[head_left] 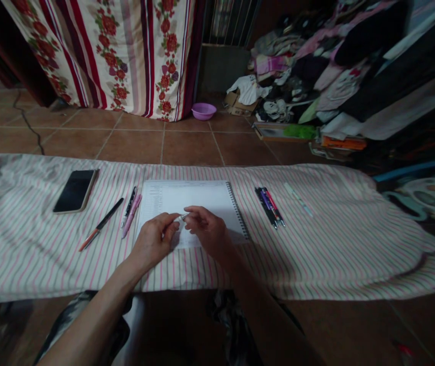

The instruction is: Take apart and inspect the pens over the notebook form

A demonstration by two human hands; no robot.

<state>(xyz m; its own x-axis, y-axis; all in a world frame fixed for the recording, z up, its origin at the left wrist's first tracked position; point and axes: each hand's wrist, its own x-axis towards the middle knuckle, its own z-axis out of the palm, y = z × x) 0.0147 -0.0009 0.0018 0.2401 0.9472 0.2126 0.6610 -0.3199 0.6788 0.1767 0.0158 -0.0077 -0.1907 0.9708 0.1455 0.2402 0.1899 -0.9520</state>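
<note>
Over the open spiral notebook my two hands meet. My left hand pinches one end of a small whitish, shiny piece, which looks like part of a pen. My right hand has its fingers closed round the other end. Most of the piece is hidden by the fingers, so its full shape cannot be made out. Left of the notebook lie a pink pen, a black patterned pen and a black and orange pen. On its right several dark and red pens lie side by side.
A smartphone lies at the left on the striped cloth. A pale green patterned stick rests at the right. Beyond are a tiled floor, a purple basin, a floral curtain and piled clothes.
</note>
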